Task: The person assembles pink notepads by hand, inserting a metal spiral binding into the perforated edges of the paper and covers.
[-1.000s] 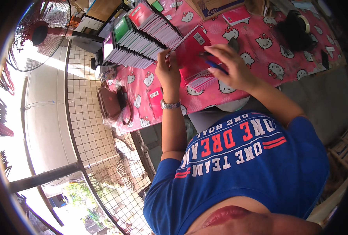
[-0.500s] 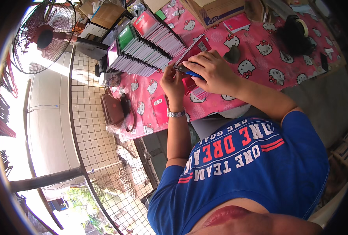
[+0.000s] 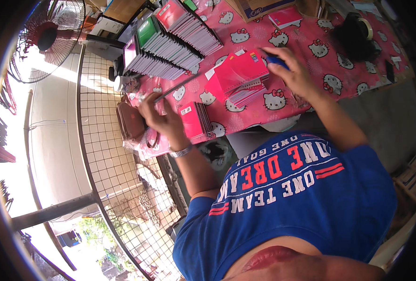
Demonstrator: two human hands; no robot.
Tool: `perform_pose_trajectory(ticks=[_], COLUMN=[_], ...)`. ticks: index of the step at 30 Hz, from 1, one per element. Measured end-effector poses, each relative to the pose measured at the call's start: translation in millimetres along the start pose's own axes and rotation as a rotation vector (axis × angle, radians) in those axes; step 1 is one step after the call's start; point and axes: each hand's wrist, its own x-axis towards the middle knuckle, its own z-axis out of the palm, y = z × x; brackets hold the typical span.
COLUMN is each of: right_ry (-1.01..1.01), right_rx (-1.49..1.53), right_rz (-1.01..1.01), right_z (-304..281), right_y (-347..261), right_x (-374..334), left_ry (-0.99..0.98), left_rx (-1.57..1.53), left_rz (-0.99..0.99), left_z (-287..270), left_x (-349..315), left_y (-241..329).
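- The left hand [image 3: 158, 117] is pinching a long thin rod [image 3: 179, 86] at its near end, fingers closed round it, left of the pink booklet stack [image 3: 238, 79].
- The right hand [image 3: 294, 75] is gripping a blue pen [image 3: 276, 60], pressing just right of that stack.
- Judgement: steadying the stack matters before sliding the rod.
- A cardboard box [image 3: 259, 7] is sitting beyond the stack; its contents are hidden.

The tablecloth [image 3: 311, 100] was pink with white cat faces — booklets [image 3: 238, 77] pink, one cover [image 3: 148, 31] green, the pen [image 3: 277, 60] seemingly blue.
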Motion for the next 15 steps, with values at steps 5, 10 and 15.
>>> perform_pose_trajectory(ticks=[5, 10, 15], right_ry=[-0.205, -0.132, 0.064], right_rx=[-0.393, -0.658, -0.809], right_rz=[0.208, 0.056, 0.227], right_z=[1, 0, -56], right_y=[103, 122, 174], right_x=[-57, -53, 2], left_ry=[-0.781, -0.909, -0.87], left_rx=[0.491, 0.477, 0.338], left_rz=[-0.264, -0.269, -0.583], left_z=[-8, 13, -27], left_x=[-27, -101, -138], left_y=[-80, -94, -125])
